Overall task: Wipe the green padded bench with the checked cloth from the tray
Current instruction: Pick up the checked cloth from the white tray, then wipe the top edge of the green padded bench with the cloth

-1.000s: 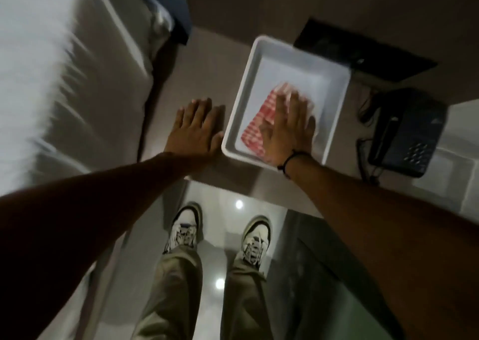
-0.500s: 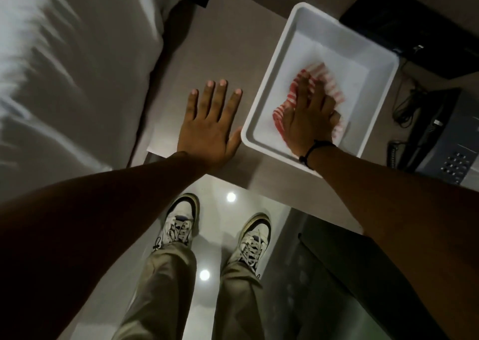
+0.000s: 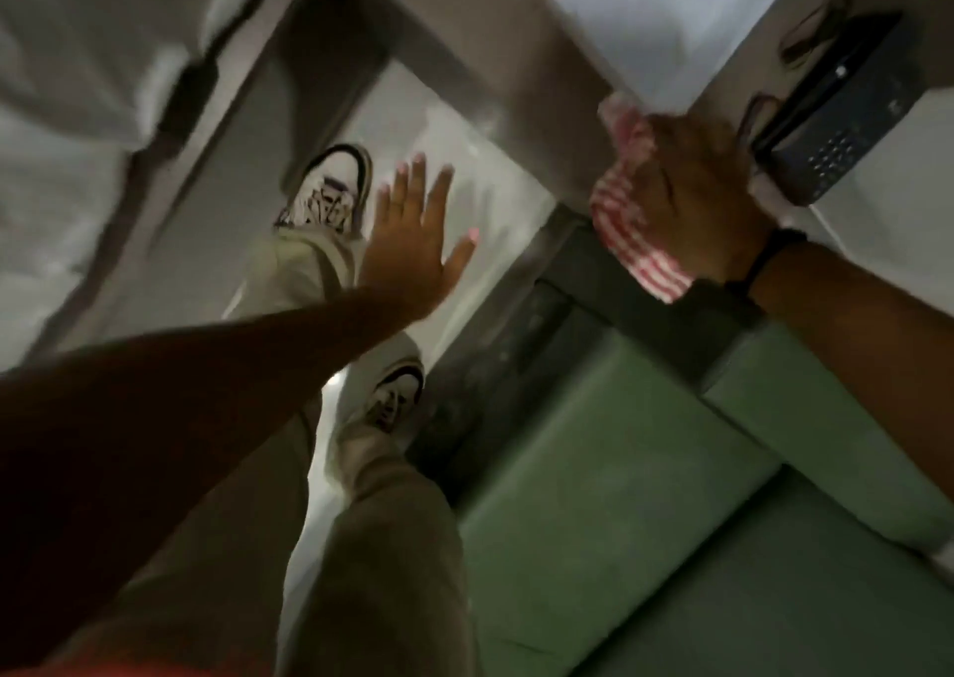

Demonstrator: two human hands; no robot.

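The red-and-white checked cloth [image 3: 627,212] hangs bunched in the right hand [image 3: 692,207], clear of the white plastic tray [image 3: 671,21], above the green padded bench [image 3: 645,511]. Its trailing end might snag the dark desk phone [image 3: 836,124]. The left hand [image 3: 418,243] is spread, holding nothing.

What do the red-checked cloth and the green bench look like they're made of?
The checked cloth looks like thin woven fabric, probably cotton: it bunches softly in the right hand. The green bench looks like padded cushions in a matte, slightly fuzzy cover, with seams between them. Motion blur leaves the exact weave unclear.
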